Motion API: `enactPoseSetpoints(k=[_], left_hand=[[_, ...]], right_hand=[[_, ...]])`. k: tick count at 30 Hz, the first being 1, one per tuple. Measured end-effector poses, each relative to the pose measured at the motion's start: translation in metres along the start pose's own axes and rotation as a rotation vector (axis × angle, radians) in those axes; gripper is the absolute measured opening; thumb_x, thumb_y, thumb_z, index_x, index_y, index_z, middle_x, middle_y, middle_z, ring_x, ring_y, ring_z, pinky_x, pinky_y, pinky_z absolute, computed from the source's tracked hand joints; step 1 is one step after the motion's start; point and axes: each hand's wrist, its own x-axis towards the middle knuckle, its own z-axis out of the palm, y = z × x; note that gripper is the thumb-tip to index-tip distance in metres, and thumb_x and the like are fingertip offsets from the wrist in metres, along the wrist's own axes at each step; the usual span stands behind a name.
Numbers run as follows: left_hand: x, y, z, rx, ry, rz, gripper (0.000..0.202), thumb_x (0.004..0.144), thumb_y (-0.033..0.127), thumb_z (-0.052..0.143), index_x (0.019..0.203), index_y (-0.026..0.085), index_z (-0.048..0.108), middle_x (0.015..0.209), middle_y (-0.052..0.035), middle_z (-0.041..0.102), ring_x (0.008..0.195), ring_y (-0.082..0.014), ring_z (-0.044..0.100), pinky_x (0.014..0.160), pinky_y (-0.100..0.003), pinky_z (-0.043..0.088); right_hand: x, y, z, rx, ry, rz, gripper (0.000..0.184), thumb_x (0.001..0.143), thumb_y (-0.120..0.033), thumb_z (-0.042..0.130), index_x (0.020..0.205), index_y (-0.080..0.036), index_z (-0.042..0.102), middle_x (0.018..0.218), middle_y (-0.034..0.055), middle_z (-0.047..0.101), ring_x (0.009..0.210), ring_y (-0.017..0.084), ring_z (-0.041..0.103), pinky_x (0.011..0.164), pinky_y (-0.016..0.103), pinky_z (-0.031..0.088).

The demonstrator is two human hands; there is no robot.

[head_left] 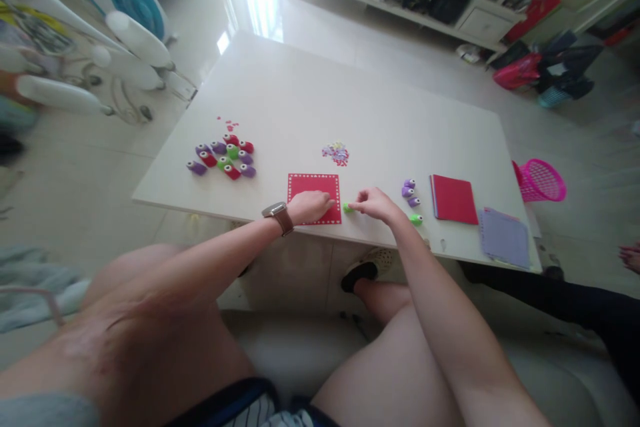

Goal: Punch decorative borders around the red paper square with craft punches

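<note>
A red paper square point(305, 183) with small cut-out shapes along its border lies at the table's near edge. My left hand point(311, 205), a watch on its wrist, lies over this square with the fingers stretched out across it. At the square's right edge sits a small green craft punch point(347, 208). My right hand point(373, 204) has its fingers closed on that punch. Beyond the square is a pile of tiny paper cut-outs point(336, 153), mostly white, lilac and red. Right of my right hand stand purple punches point(410, 192) and another green punch point(416, 219).
Several red, purple and green punches point(225, 157) cluster at the left, with red paper bits point(230, 126) behind. A red paper stack point(454, 199) and lilac sheets point(504, 238) lie at the right. A pink basket point(543, 180) stands past the white table's point(360, 100) right edge.
</note>
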Motion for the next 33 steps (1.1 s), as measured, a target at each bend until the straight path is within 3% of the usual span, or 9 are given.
enactPoseSetpoints(k=[4,7,12,18,22,27,33], left_hand=[[-0.002,-0.001,0.005,0.042,0.031,0.03,0.04,0.107,0.037,0.032,0.107,0.017,0.067,0.111,-0.0154,0.076,0.104,-0.0284,0.073,0.085,-0.037,0.053],[-0.002,0.0,0.008,0.079,0.039,0.06,0.035,0.106,0.031,0.033,0.109,0.016,0.065,0.111,-0.0162,0.075,0.106,-0.0283,0.072,0.087,-0.037,0.052],[-0.004,0.002,0.007,0.088,0.035,0.068,0.031,0.104,0.028,0.036,0.109,0.015,0.065,0.112,-0.0166,0.074,0.108,-0.0294,0.071,0.088,-0.038,0.052],[-0.007,0.002,0.007,0.1,0.038,0.058,0.029,0.101,0.04,0.048,0.111,0.017,0.063,0.117,-0.0153,0.072,0.106,-0.0298,0.071,0.084,-0.037,0.053],[-0.007,0.001,0.008,0.12,0.043,0.06,0.03,0.101,0.042,0.051,0.112,0.017,0.062,0.117,-0.015,0.071,0.106,-0.0296,0.071,0.083,-0.036,0.053],[-0.006,0.001,0.011,0.119,0.057,0.071,0.029,0.1,0.04,0.05,0.113,0.016,0.062,0.117,-0.0154,0.071,0.105,-0.03,0.071,0.083,-0.038,0.053],[-0.007,0.001,0.012,0.105,0.06,0.059,0.028,0.1,0.04,0.05,0.112,0.018,0.062,0.116,-0.0144,0.071,0.105,-0.0283,0.071,0.084,-0.036,0.053]], right_hand=[[-0.003,0.008,-0.004,0.005,0.099,-0.06,0.027,0.071,-0.037,0.083,0.084,-0.017,0.068,0.083,0.0031,0.071,0.073,0.017,0.061,0.068,0.028,0.046],[-0.004,0.006,0.004,-0.077,0.125,-0.17,0.037,0.063,-0.025,0.088,0.096,-0.019,0.071,0.097,0.0035,0.069,0.081,0.017,0.061,0.075,0.029,0.049],[-0.009,0.001,0.012,-0.223,0.093,-0.289,0.02,0.075,-0.01,0.072,0.092,-0.021,0.073,0.095,0.0041,0.069,0.084,0.018,0.062,0.081,0.03,0.048],[-0.016,0.008,-0.003,-0.329,0.153,-0.257,0.021,0.075,-0.007,0.065,0.089,-0.021,0.071,0.097,0.0064,0.072,0.085,0.02,0.062,0.08,0.03,0.047],[-0.019,0.012,-0.007,-0.352,0.13,-0.227,0.022,0.072,-0.006,0.066,0.088,-0.021,0.07,0.098,0.007,0.073,0.092,0.023,0.063,0.084,0.031,0.048],[-0.02,0.005,-0.004,-0.166,0.042,-0.315,0.038,0.068,-0.001,0.062,0.099,-0.021,0.071,0.104,0.0048,0.076,0.104,0.023,0.064,0.091,0.032,0.049],[-0.018,0.003,0.002,-0.143,-0.042,-0.28,0.033,0.07,-0.004,0.064,0.096,-0.023,0.072,0.104,0.0038,0.078,0.106,0.024,0.066,0.094,0.034,0.051]])
